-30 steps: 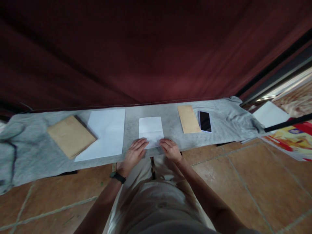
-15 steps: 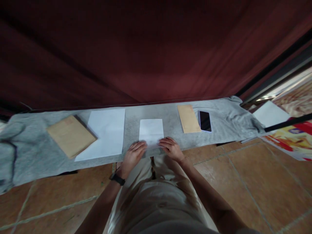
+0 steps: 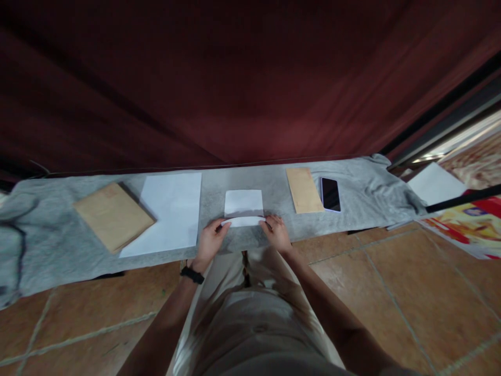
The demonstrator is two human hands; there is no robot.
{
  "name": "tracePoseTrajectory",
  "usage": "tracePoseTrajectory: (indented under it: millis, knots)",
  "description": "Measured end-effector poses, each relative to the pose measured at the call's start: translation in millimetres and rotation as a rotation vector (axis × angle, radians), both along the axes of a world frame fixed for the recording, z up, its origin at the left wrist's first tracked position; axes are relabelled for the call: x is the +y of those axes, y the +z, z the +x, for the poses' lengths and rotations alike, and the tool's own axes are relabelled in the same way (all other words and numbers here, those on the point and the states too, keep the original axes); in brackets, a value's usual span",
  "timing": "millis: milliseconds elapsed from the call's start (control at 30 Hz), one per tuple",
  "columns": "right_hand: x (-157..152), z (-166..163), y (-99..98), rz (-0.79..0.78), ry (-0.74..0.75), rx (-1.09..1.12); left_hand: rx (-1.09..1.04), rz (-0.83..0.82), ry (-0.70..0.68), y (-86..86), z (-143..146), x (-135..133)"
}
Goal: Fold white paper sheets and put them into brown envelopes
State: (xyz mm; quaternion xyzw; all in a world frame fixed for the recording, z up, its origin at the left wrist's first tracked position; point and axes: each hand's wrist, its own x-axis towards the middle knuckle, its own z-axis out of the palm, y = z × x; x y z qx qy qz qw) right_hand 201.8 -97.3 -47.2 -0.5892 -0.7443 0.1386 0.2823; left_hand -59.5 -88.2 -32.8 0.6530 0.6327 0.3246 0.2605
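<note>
A small white sheet of paper point(image 3: 243, 202) lies in front of me on a grey cloth, its near edge bent up into a raised, curved flap. My left hand point(image 3: 212, 239) pinches the left end of that flap between thumb and fingers. At the right end, my right hand point(image 3: 276, 232) grips the flap the same way. To the left is a larger stack of white paper point(image 3: 178, 209), partly under a pile of brown envelopes point(image 3: 115, 216). A single brown envelope point(image 3: 304, 190) lies to the right of the sheet, beside a dark-screened phone point(image 3: 331, 194).
The grey cloth point(image 3: 270, 180) covers a long narrow surface. A dark red curtain point(image 3: 235, 104) hangs directly behind it. On the right are a white sheet point(image 3: 436, 184), a dark bar and a colourful printed box point(image 3: 469, 224). Tiled floor point(image 3: 360, 292) shows below.
Both hands, earlier lying flat on the near edge of the small sheet, now pinch that edge and have lifted it up and away from me into a fold.
</note>
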Motion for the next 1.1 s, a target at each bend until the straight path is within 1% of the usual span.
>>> tracePoseTrajectory:
  millis: [167,400,500,633,733,867,1100]
  knots:
    - [11.8,-9.5,9.2,-0.043,-0.086,-0.071,0.078,-0.02,0.05,8.5,9.2,10.6]
    - [29.3,-20.3,28.3,-0.241,-0.2,-0.191,0.233,-0.039,0.104,9.9,19.1,30.8]
    - [35.5,-23.4,33.4,-0.313,-0.251,-0.237,0.295,-0.056,0.112,14.4,22.8,38.4]
    - [42.5,-25.7,37.2,-0.378,-0.287,-0.257,0.409,-0.131,0.129,22.2,28.6,46.7]
    - [47.1,-26.9,39.0,-0.413,-0.311,-0.273,0.487,-0.184,0.143,26.2,32.9,52.0]
    - [51.6,-28.9,41.1,-0.443,-0.328,-0.299,0.53,-0.216,0.155,28.0,36.8,56.1]
    - [57.5,-32.2,43.8,-0.458,-0.351,-0.337,0.585,-0.176,0.126,29.9,39.9,57.8]
